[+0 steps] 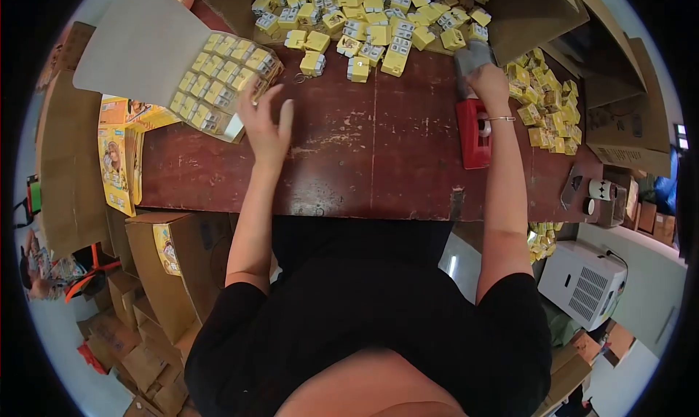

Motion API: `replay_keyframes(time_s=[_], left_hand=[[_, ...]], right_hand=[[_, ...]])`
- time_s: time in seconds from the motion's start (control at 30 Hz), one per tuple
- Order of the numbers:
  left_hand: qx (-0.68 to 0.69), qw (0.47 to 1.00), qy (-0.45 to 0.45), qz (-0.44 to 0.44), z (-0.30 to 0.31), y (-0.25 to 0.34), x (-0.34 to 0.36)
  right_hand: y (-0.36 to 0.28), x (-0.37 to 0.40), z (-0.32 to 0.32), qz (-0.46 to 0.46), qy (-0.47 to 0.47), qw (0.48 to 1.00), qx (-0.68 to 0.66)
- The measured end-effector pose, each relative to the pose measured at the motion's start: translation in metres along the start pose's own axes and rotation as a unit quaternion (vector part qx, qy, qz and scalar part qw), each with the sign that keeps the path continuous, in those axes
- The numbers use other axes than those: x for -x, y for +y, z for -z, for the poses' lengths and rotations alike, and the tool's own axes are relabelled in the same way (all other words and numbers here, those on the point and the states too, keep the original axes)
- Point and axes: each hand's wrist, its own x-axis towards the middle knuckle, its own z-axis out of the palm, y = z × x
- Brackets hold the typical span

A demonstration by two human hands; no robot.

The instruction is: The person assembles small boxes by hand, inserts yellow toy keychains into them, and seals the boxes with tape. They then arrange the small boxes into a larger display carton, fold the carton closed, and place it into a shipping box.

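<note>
The left hand (266, 122) is hovering at the near corner of a block (222, 82) of small yellow boxes. Its grip is open, fingers spread, holding nothing. Whether the fingertips are touching the block is hard to tell.

The block is lying near the far left corner of the table (364, 176), partly on a grey card (138, 42) that is jutting past the left edge. The card is probably serving to hold the packed rows square.

The right hand (489, 82) is resting on the far end of a red dispenser (473, 136), which is standing near the right edge, close at hand. A grey piece (472, 56) is showing just beyond the knuckles, and what it is I cannot say. The fingers are lying out of sight under the hand, so I cannot tell whether that grip is closed.

A pile (371, 16) of loose boxes is spreading along the far edge, and a heap (550, 107) is sitting at the right edge, both seemingly within reach. Flat yellow cartons (116, 155) are standing off the left edge. A mug (599, 190) is sitting past the near right corner.

The print on the boxes is too small to read. The person's body is hiding what lies under the table's middle, and the lens rim is cutting off the far corners.
</note>
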Motion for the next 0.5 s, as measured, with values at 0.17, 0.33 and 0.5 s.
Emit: replay_keyframes(time_s=[0.17, 0.33, 0.5], left_hand=[[0.507, 0.770, -0.224, 0.315, -0.048, 0.073, -0.006], [0.661, 0.428, -0.366, 0.496, -0.073, 0.097, -0.024], [0.568, 0.572, -0.444, 0.391, -0.067, 0.099, -0.002]], right_hand=[[-0.056, 0.057, 0.077, 0.041, 0.110, 0.991, -0.060], [-0.098, 0.139, 0.092, 0.298, 0.182, 0.920, -0.176], [-0.084, 0.154, 0.101, 0.305, -0.003, 0.922, -0.238]])
